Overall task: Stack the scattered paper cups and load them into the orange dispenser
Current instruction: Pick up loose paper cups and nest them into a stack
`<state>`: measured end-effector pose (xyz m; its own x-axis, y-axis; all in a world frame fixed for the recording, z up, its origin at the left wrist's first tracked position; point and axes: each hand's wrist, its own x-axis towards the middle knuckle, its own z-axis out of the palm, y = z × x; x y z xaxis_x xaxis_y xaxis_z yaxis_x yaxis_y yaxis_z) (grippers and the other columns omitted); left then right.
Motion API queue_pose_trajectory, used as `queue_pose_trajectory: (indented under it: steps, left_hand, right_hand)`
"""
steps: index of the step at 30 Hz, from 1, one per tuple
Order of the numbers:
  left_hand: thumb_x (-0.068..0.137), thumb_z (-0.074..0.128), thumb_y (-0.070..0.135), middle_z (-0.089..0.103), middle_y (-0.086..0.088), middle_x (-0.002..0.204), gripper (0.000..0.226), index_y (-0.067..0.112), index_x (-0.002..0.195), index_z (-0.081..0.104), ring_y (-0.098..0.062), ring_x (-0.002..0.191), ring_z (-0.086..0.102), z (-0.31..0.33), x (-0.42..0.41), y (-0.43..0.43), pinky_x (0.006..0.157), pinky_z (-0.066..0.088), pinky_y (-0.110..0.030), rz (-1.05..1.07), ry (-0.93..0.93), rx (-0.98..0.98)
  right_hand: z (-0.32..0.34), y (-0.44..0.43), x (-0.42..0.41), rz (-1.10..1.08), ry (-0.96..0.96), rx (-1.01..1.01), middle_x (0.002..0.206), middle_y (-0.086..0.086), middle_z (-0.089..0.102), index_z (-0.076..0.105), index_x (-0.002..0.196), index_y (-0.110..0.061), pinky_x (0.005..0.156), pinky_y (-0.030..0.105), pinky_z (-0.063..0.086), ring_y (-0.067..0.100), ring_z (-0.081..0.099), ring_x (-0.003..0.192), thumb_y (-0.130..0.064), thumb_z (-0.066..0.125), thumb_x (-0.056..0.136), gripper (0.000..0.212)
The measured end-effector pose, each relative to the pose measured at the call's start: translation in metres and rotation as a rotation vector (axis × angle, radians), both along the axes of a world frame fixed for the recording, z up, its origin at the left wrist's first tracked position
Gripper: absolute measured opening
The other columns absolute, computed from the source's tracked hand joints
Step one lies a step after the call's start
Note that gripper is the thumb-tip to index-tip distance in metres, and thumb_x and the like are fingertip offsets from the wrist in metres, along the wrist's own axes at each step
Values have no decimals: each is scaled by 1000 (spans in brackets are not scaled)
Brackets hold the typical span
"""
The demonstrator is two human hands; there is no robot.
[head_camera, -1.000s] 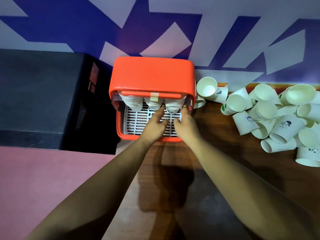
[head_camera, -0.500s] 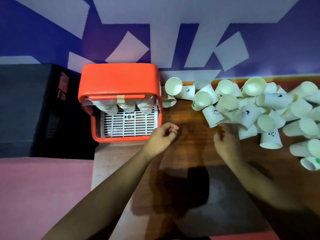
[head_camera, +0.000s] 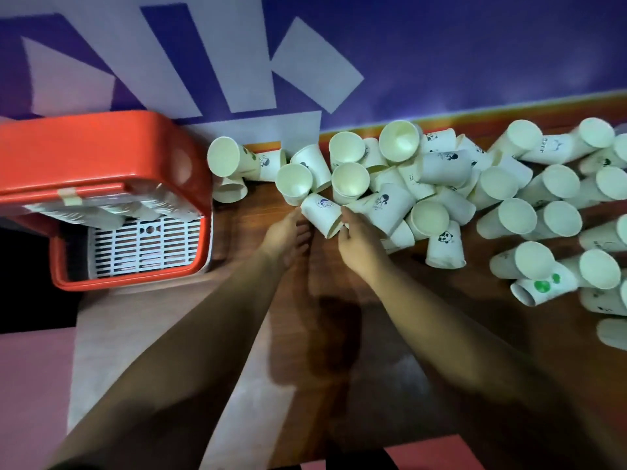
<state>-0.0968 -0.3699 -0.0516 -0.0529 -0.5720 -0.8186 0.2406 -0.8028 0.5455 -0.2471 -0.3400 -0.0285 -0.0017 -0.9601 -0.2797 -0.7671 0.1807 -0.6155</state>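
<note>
The orange dispenser stands at the left, with stacked cups showing behind its clear front above a white grille. A big heap of white paper cups covers the wooden table to the right. One cup with a blue logo lies on its side at the heap's near left edge, between my hands. My left hand touches that cup's base end with straight fingers. My right hand curls its fingers and thumb round the cup's open end.
A purple wall with white shapes runs right behind the cups. Two loose cups lie against the dispenser's right side. Left of the dispenser is a dark black unit. More cups spread to the right edge.
Both hands left the dispenser's front and moved right to the cup heap. They now meet on a single cup lying on its side. The view swung to the right.
</note>
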Motion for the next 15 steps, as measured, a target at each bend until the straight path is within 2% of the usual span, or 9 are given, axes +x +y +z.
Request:
queue_pose_trajectory:
  steps: [2, 6, 9, 11, 13, 15]
  left_hand:
    - [99, 55, 39, 61, -10, 135, 53, 7, 141, 51, -24, 121, 60, -6, -5, -2, 90, 49, -31, -19, -12, -7]
    - [100, 57, 22, 70, -14, 103, 23, 5, 115, 60, -21, 88, 68, 2, -16, 11, 73, 53, -27, -15, -143, -100]
    - [100, 53, 17, 70, -20, 106, 25, 4, 120, 58, -28, 94, 68, 7, -14, 30, 74, 52, -29, -20, -147, -165]
    - [99, 52, 13, 72, -20, 109, 27, 6, 124, 59, -28, 94, 69, 10, -15, 45, 74, 56, -30, 2, -95, -168]
    - [97, 54, 11, 72, -14, 98, 20, 10, 114, 65, -23, 87, 68, 13, -19, 59, 74, 56, -31, -39, -87, -203]
    - [92, 58, 17, 68, -10, 90, 19, 8, 105, 69, -22, 83, 63, 8, -23, 70, 75, 51, -34, -103, -160, -246]
  right_hand:
    - [-2, -2, -8, 61, 13, 50, 140, 18, 44, 45, 141, -4, 111, 32, 31, 30, 45, 130, -6, 45, 95, 46]
    - [0, 1, -16, 75, -11, 58, 139, 16, 42, 50, 139, -7, 109, 29, 29, 29, 47, 127, -14, 47, 96, 43]
    - [1, 14, -20, 77, -59, 47, 132, 18, 45, 59, 131, -6, 105, 25, 30, 31, 54, 117, -15, 54, 93, 40]
    - [3, 26, -20, 87, -95, 74, 132, 16, 44, 62, 128, -9, 108, 25, 29, 30, 52, 119, -16, 59, 91, 38]
    - [4, 38, -21, 87, -107, 75, 133, 15, 43, 62, 127, -10, 107, 26, 30, 30, 51, 119, -17, 61, 90, 38]
    - [1, 46, -23, 64, -114, 60, 133, 17, 43, 58, 128, -7, 104, 33, 36, 35, 54, 115, -14, 60, 89, 40]
